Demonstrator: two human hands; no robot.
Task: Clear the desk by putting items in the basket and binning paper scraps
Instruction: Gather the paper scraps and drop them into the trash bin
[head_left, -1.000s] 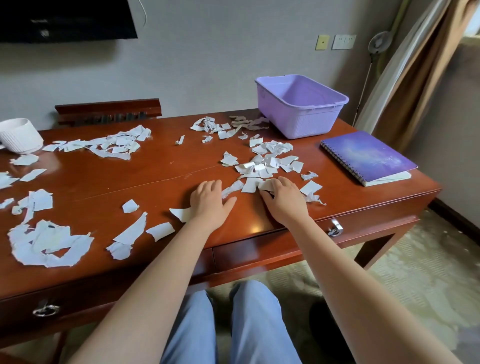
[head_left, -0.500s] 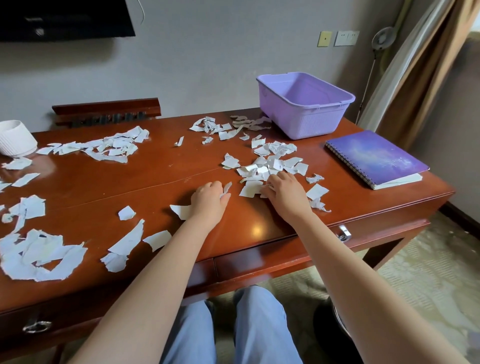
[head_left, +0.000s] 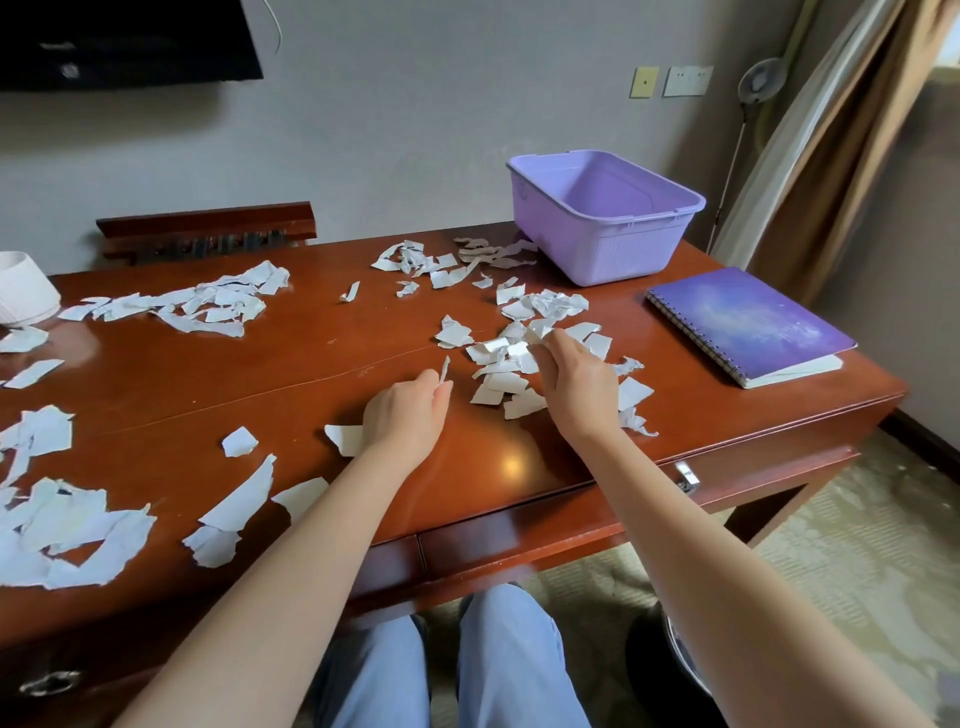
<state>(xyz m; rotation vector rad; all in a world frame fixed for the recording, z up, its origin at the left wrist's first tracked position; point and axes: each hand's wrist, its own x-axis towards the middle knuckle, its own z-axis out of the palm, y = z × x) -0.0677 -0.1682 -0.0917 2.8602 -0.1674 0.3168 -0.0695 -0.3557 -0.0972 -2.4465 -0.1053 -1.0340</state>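
White paper scraps lie all over the red-brown desk (head_left: 322, 364). My left hand (head_left: 408, 415) pinches one thin scrap (head_left: 444, 369) that stands up from its fingertips. My right hand (head_left: 576, 384) reaches into the middle pile of scraps (head_left: 498, 382), and its fingertips pinch a scrap (head_left: 537, 332) at the pile's far side. A purple basket (head_left: 608, 254), with nothing in it, stands at the desk's back right. A purple spiral notebook (head_left: 743, 322) lies by the right edge.
More scrap piles lie at the back left (head_left: 208, 304), back middle (head_left: 431, 262) and near left (head_left: 62, 530). A white ribbed pot (head_left: 23, 288) sits at the far left. A dark bin's rim (head_left: 675, 654) shows on the floor by my right leg.
Both hands have lifted off the desk from lying flat. The left now pinches a thin scrap; the right has moved further into the middle pile and pinches paper there.
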